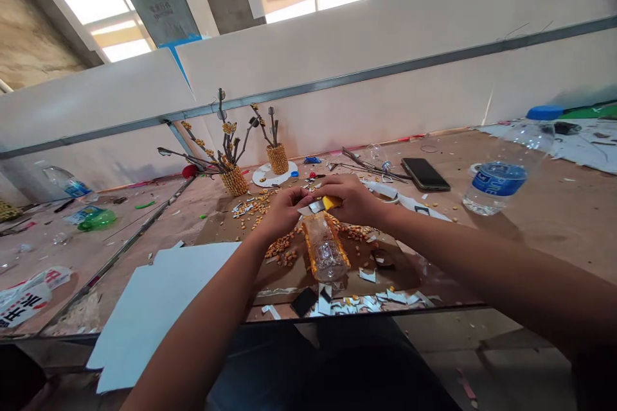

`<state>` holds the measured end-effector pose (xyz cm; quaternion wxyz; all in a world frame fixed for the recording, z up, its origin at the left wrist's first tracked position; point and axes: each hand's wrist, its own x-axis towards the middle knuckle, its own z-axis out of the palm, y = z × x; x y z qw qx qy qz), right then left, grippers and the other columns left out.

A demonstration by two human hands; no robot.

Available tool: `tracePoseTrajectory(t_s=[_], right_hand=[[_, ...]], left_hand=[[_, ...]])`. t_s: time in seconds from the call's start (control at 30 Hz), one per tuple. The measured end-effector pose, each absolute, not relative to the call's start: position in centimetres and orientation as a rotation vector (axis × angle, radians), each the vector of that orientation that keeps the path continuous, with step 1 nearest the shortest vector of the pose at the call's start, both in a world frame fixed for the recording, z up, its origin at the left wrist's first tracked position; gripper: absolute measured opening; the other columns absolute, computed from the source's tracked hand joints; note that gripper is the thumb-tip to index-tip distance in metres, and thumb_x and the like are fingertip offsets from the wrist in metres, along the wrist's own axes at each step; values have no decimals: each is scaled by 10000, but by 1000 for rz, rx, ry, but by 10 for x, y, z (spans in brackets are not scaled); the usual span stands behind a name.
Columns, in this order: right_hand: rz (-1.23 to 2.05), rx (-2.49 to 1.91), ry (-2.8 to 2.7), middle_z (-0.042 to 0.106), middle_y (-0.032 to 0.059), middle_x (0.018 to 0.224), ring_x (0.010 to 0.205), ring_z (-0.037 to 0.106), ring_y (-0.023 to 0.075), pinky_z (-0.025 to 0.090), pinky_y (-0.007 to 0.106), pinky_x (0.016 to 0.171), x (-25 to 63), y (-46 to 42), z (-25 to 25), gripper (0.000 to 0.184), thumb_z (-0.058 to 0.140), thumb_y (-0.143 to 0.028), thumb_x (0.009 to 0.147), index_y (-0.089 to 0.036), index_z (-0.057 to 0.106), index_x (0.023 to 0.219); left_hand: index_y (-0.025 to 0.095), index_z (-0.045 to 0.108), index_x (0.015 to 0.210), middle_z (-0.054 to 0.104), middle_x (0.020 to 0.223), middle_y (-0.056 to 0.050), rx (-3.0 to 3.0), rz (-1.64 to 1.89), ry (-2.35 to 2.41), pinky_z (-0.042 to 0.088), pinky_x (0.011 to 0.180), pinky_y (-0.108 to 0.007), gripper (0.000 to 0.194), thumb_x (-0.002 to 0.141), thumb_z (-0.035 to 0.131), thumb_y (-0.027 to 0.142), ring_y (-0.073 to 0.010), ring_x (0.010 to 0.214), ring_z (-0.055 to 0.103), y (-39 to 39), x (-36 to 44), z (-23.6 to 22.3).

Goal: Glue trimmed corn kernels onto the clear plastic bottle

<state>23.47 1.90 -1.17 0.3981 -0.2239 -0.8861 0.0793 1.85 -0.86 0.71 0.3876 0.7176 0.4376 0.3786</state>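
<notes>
My right hand point(349, 198) is closed around a yellow utility knife point(331, 202), its grey blade end pointing left. Close against it, my left hand point(288, 209) pinches a small white piece point(304, 210) near the blade; the fingertips are partly hidden. Just below both hands, a clear plastic bottle point(328, 257) lies on its side with its base toward me. Rows of corn kernels cover its sides. Loose corn kernels point(282, 247) are scattered around it on a brown cardboard sheet point(270, 281).
Two kernel-covered pots with twigs point(234, 180) point(277, 158) stand at the back. To the right are a phone point(425, 174) and a water bottle point(501, 173). White board point(168, 295) overhangs the front edge at left; white scraps point(371, 303) lie along the edge.
</notes>
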Motion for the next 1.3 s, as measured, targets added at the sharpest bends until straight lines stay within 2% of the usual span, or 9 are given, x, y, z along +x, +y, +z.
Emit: tracePoseTrajectory(t_s=[0.23,0.37,0.43,0.53,0.63,0.73,1.3], right_hand=[[173,-644,-2246,744,107,1048,940,659,251,470,352,803,234,16,-11,309,630,-177,850,-226,790,1111],[220,-706,-2212,750,101,1013,896,646,234,440,333,794,232,12,-7,247,641,-211,863,-207,768,1075],[232,-791,-2149,741,101,967,850,617,224,409,322,762,232,11,-4,187,678,-322,895,-192,732,1018],[251,-928,-2070,667,61,811,721,512,190,325,312,676,235,12,-1,413,643,-611,925,-199,645,895],[300,-949,-2084,548,18,694,653,424,168,257,318,642,237,14,1,608,420,-779,965,-216,546,773],[325,-928,-2120,495,5,648,630,408,159,230,321,635,238,15,1,681,302,-820,973,-224,480,698],[271,-883,-2257,495,10,697,676,433,165,232,312,650,234,13,-1,641,332,-802,981,-226,423,715]], left_hand=[[150,738,867,718,819,-40,1677,1006,1106,435,682,-283,453,743,818,579,-157,720,580,-12,22,12],[155,728,809,694,772,-20,1632,1035,1112,412,672,-275,353,720,835,478,-139,695,549,-14,23,14],[161,712,786,650,719,3,1617,1057,1106,389,645,-268,302,733,818,439,-124,660,510,-15,22,15],[173,674,774,607,699,17,1596,1100,1064,385,635,-267,290,776,767,448,-115,642,480,-16,21,17],[178,645,780,608,729,9,1570,1143,1020,409,662,-270,298,786,752,456,-117,665,497,-16,20,19],[174,639,791,607,743,6,1547,1175,993,412,674,-269,297,792,755,447,-114,673,501,-17,19,20],[164,701,827,600,707,22,1509,1188,912,394,668,-262,288,790,812,426,-112,667,491,-16,18,14]])
